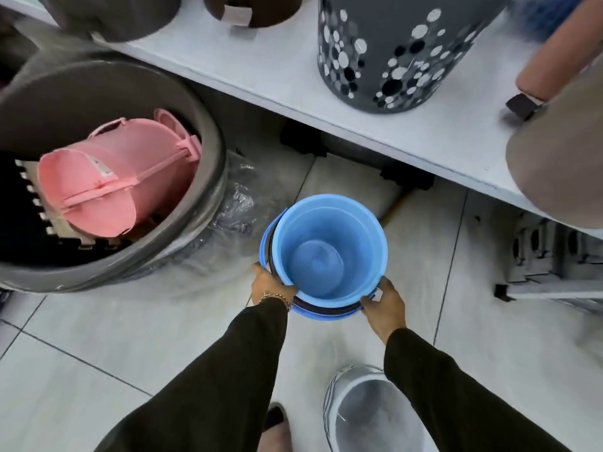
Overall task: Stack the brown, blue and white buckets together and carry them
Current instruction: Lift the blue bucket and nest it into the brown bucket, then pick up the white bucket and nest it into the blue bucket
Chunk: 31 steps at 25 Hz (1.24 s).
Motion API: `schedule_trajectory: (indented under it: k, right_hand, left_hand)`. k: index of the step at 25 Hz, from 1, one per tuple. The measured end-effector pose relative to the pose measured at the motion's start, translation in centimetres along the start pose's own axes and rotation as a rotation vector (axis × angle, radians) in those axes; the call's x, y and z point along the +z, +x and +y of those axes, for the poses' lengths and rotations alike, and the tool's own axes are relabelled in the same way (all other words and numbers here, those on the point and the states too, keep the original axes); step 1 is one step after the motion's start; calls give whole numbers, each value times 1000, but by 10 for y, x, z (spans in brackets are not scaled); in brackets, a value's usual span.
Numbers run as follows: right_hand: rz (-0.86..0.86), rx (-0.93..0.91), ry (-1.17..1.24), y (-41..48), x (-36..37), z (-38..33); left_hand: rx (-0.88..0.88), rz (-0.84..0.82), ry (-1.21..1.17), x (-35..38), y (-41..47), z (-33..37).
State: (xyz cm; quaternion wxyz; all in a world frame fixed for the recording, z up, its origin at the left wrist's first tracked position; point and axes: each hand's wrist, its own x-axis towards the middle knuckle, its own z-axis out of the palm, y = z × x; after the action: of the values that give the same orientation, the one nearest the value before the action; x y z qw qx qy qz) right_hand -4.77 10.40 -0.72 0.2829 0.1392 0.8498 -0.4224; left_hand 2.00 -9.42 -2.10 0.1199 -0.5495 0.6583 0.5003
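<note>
A light blue bucket (329, 243) stands upright on the tiled floor, nested in a dark brown bucket (321, 308) of which only a thin rim shows, with another blue rim below it. My left hand (272, 285) grips the stack's rim at the near left. My right hand (385, 303) grips the rim at the near right. A whitish translucent bucket (368, 409) stands on the floor by my right arm, partly hidden by the sleeve.
A big grey tub (208, 132) at the left holds pink containers (111, 181). A white shelf (293, 79) runs across the top with a dotted grey bin (391, 50) and brown bins. Grey plastic items (541, 256) lie under the shelf at right.
</note>
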Motion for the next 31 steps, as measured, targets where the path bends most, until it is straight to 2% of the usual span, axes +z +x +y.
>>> schedule_trajectory:
  k: [4,8,12,15,18,21,23,27,31]
  right_hand:
    - [-50,77,47,-22,-14,25]
    - [-75,108,-62,-56,-37,66]
    - [-119,202,-221,-93,-63,141]
    - [-94,322,-251,-117,-75,226]
    - [-112,386,-100,-134,-63,300]
    - [-71,366,218,-136,-49,334]
    - [-27,337,299,-139,-49,348]
    - [19,257,363,-156,-81,340]
    - [95,31,372,-169,-121,265]
  left_hand:
    - [95,-84,294,-12,-23,-30]
    - [4,-164,556,-11,-65,-72]
    - [-101,-305,509,34,-105,-140]
    - [-162,-348,484,87,-132,-208]
    - [-309,-382,320,144,-149,-275]
    - [-484,-397,5,183,-160,-313]
    - [-536,-438,-228,197,-167,-326]
    - [-379,-346,-470,192,-194,-300]
    - [8,-258,-541,162,-233,-218]
